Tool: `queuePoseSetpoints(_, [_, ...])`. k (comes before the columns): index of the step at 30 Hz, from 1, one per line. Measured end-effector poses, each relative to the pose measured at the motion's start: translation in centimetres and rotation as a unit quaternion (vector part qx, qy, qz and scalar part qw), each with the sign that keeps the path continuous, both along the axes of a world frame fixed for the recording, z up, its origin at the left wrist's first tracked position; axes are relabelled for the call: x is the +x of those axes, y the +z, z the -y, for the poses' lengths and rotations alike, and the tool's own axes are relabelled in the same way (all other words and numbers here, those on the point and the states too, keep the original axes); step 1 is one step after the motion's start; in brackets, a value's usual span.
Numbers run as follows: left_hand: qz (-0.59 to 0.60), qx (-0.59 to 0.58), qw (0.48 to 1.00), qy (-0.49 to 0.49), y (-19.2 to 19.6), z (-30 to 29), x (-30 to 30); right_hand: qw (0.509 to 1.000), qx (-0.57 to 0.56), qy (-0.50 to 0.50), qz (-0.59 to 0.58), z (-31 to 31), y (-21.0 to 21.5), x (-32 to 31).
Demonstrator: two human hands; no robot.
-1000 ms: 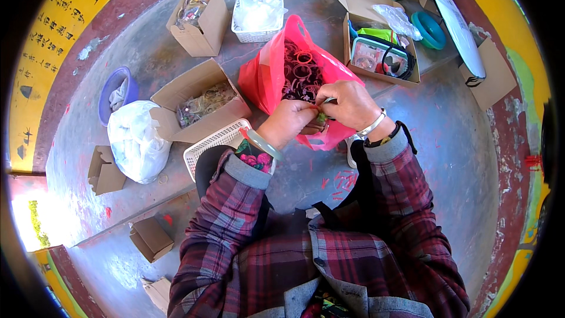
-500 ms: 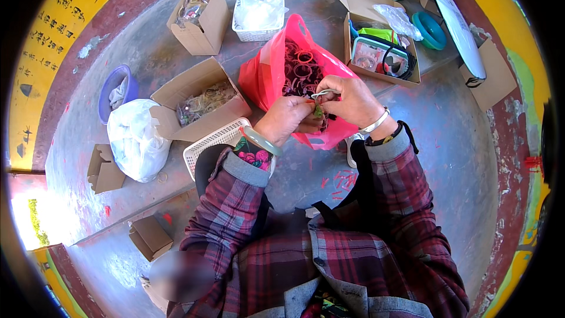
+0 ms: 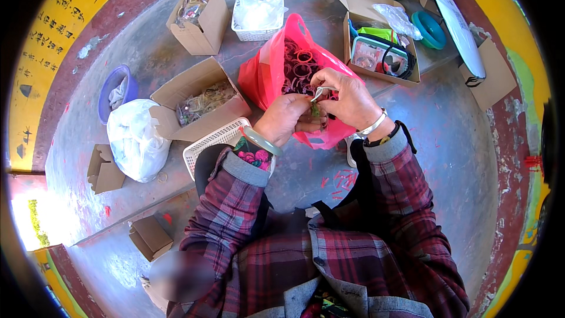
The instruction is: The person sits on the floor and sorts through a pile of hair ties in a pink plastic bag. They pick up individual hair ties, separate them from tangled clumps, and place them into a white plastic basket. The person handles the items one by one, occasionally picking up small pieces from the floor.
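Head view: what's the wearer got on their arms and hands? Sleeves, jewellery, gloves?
No gloves: both hands are bare. Both arms wear a maroon plaid shirt with grey cuffs. The left hand has a pale green bangle at the wrist, with a floral, dark undersleeve showing beneath the cuff. The right hand has a silver bangle and a dark cord bracelet beside it.

My hands meet just in front of the bag of rings (image 3: 294,70), my left hand (image 3: 286,121) beside my right hand (image 3: 347,97), a small metal piece (image 3: 321,91) between them. Left of the bag lies an open carton (image 3: 197,103), with a mesh basket (image 3: 215,144) nearer me. Behind the bag stands a basket of wrapping (image 3: 257,12). Right of the bag sits a box of pouches (image 3: 379,53).
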State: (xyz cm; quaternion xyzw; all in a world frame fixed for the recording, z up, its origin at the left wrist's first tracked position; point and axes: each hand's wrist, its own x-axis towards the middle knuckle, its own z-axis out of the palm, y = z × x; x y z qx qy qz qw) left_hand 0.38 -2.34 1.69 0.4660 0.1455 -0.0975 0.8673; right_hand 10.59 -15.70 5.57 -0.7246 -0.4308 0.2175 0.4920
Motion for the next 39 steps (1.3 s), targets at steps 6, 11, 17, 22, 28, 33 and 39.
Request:
queuePoseSetpoints(6, [0.006,-0.002,1.000,0.001,0.4,-0.1,-0.1,0.997,-0.067,0.035,0.032,0.1,0.2,0.2])
queuePoseSetpoints(11, [0.000,0.013,1.000,0.011,0.4,-0.1,-0.1,0.985,-0.055,0.063,0.153,0.2,-0.3,0.7])
queuePoseSetpoints(17, [0.009,0.012,0.999,0.031,0.3,-0.1,-0.2,0.995,-0.025,0.037,0.091,0.3,-0.8,0.9])
queuePoseSetpoints(22, [0.012,0.050,0.998,0.031,0.2,0.1,-0.2,0.991,-0.003,0.076,0.107,0.1,-1.1,0.7])
queuePoseSetpoints(28, [0.020,0.054,0.998,0.026,0.2,0.4,-0.1,0.990,-0.056,0.126,0.040,0.3,-1.0,0.5])
queuePoseSetpoints(33, [0.035,0.052,0.998,0.019,-0.3,0.4,-0.1,0.984,-0.066,0.145,0.080,0.2,-1.0,0.5])
queuePoseSetpoints(39, [0.034,0.055,0.998,0.024,-0.6,0.4,-0.2,0.981,-0.092,0.148,0.086,0.3,-0.7,0.3])
